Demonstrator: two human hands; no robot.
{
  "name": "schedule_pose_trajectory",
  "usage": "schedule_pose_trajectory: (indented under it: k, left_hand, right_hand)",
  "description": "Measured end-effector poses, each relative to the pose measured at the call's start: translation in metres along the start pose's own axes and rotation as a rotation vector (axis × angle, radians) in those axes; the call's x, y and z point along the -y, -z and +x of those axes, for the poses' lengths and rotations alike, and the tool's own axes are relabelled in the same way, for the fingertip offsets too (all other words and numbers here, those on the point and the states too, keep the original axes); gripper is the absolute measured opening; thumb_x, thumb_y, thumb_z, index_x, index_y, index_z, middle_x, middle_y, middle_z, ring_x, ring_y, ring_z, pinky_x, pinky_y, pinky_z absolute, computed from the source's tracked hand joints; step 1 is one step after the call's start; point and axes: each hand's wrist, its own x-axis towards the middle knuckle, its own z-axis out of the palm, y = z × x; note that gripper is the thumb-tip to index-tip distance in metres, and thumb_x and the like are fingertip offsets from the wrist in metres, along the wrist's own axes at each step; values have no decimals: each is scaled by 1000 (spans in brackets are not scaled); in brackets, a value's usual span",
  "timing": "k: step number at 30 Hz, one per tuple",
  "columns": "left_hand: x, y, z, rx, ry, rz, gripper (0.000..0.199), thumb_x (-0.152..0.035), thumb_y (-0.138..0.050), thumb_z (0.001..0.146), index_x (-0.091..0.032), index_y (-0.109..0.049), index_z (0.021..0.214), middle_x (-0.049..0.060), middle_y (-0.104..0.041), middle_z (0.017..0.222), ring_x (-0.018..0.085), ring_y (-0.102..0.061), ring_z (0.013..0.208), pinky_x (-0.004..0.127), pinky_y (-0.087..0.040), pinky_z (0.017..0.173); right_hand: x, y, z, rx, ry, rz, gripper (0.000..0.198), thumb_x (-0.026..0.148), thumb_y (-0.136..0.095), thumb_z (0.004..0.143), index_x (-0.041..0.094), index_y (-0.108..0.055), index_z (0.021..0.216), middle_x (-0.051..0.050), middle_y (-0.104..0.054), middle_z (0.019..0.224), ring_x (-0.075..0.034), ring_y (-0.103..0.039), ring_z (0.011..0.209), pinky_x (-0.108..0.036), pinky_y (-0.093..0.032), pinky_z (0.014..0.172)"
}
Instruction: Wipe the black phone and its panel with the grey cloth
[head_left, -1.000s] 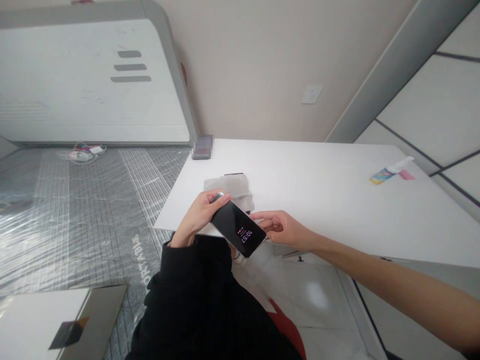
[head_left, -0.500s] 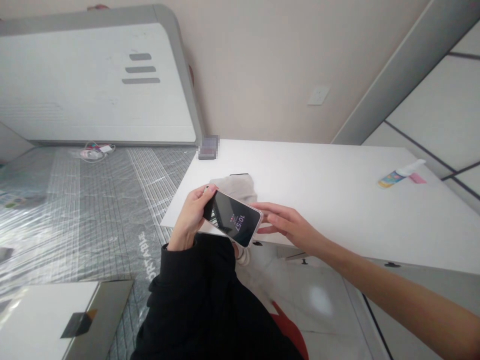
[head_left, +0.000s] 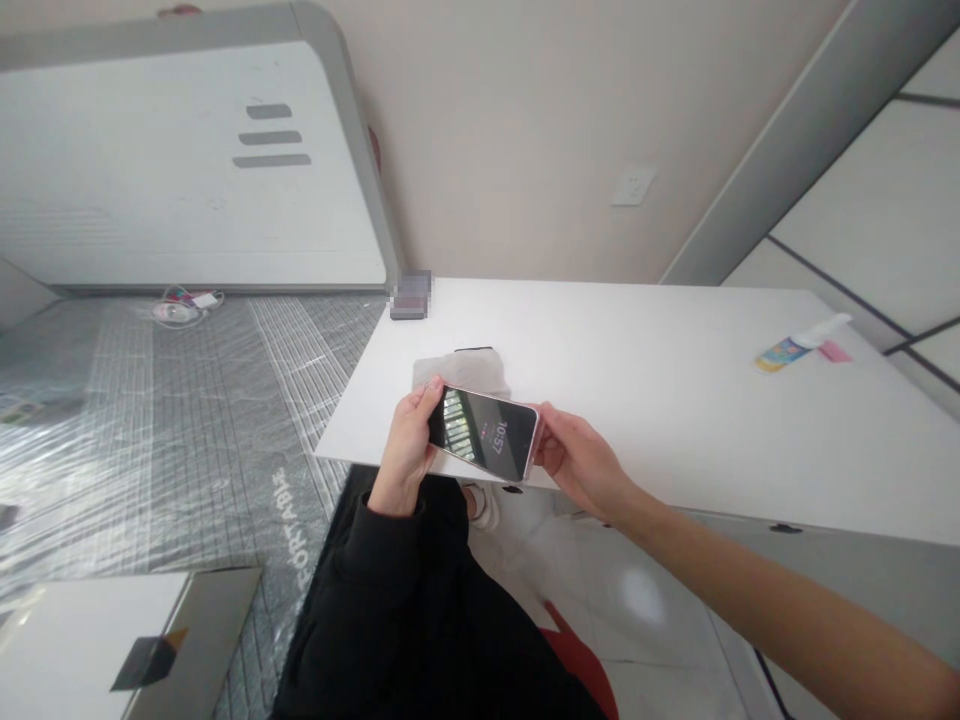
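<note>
A smartphone [head_left: 484, 432] with a pale pink edge is held level above the front edge of the white desk [head_left: 637, 390]. Its dark screen faces up, lit with the time 10:57 and mirroring a striped reflection. My left hand [head_left: 407, 440] grips the phone's left end, thumb on top and the other fingers hidden beneath. At the opposite end, my right hand [head_left: 581, 455] has its fingers closed on the phone's edge. Just behind the phone lies a light grey cloth [head_left: 461, 370] on the desk.
A spray bottle [head_left: 799, 345] lies beside a pink piece [head_left: 834, 351] at the desk's right end. At the back left corner stands a blurred dark box [head_left: 411, 296]. The plastic-wrapped mattress [head_left: 202, 400] is to the left, with a white cable bundle [head_left: 182, 308]. A red stool [head_left: 574, 655] is below.
The phone has moved slightly right and turned to lie more level. My right hand's fingers, stretched out before, have closed on its right end. My left hand has shifted right with it.
</note>
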Motion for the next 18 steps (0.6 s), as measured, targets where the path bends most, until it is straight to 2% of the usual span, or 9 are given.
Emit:
schedule_pose_trajectory:
  k: [2, 6, 8, 11, 18]
  left_hand:
    - [1, 1, 3, -39, -51, 28, 53, -72, -73, 75, -20, -65, 79, 2, -67, 72, 18, -61, 66, 32, -51, 66]
    - [-3, 7, 6, -102, -179, 158, 49, -69, -69, 82, -20, -66, 79, 1, -68, 75, 16, -59, 70, 29, -49, 70]
    - [-3, 9, 5, -118, -199, 214, 48, -67, -67, 85, -20, -66, 78, 0, -65, 72, 15, -56, 68, 28, -46, 68]
    - [-1, 10, 3, -131, -219, 278, 49, -68, -63, 89, -20, -65, 78, 0, -64, 71, 16, -55, 68, 28, -45, 67]
    - [-5, 11, 0, -126, -285, 355, 46, -64, -59, 94, -20, -65, 80, 1, -65, 73, 18, -56, 73, 29, -45, 70]
  right_hand:
    - [4, 4, -1, 72, -43, -7, 47, 64, -83, 81, 23, -79, 105, -7, -82, 107, -22, -78, 92, -37, -66, 84]
    - [9, 9, -6, 258, -82, -155, 51, 45, -85, 87, 27, -70, 133, -10, -76, 133, -26, -76, 118, -40, -62, 100]
    - [8, 10, -7, 279, -64, -208, 51, 40, -83, 90, 26, -68, 136, -10, -76, 132, -26, -76, 121, -39, -61, 103]
    - [6, 12, -6, 297, -22, -226, 51, 41, -82, 90, 25, -69, 137, -10, -78, 129, -25, -76, 121, -38, -60, 106]
    - [8, 14, -6, 329, 9, -261, 49, 45, -78, 93, 22, -68, 136, -13, -76, 132, -29, -75, 124, -47, -58, 110]
